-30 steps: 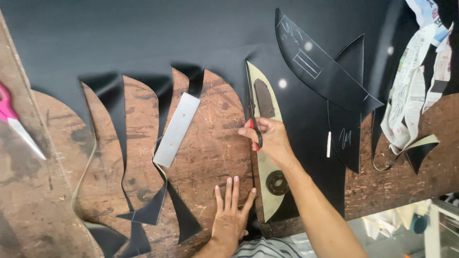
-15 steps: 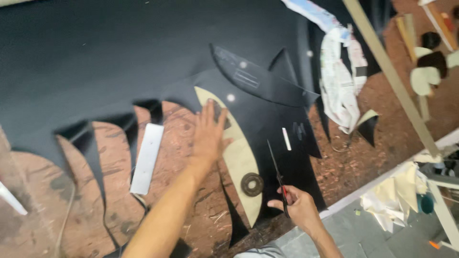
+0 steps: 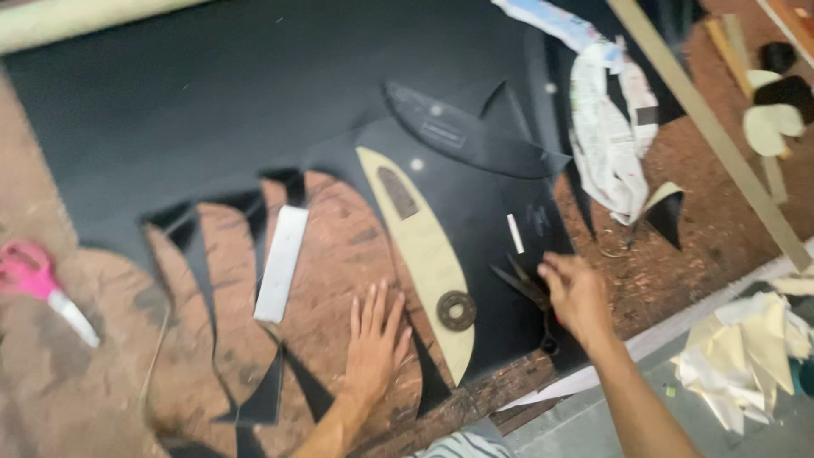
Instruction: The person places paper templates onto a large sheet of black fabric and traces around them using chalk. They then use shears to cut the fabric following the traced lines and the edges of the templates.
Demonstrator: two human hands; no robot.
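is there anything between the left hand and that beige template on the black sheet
Nothing visible. The left hand lies flat on the brown table, and the beige template sits just right of it, with only bare board and a black offcut edge between.

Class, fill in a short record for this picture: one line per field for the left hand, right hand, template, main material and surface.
Left hand: flat, palm down on the worn wooden table
Right hand: on black scissors
Template: cream curved pattern piece lying on the black sheet, round weight on it
Left edge: pink-handled scissors
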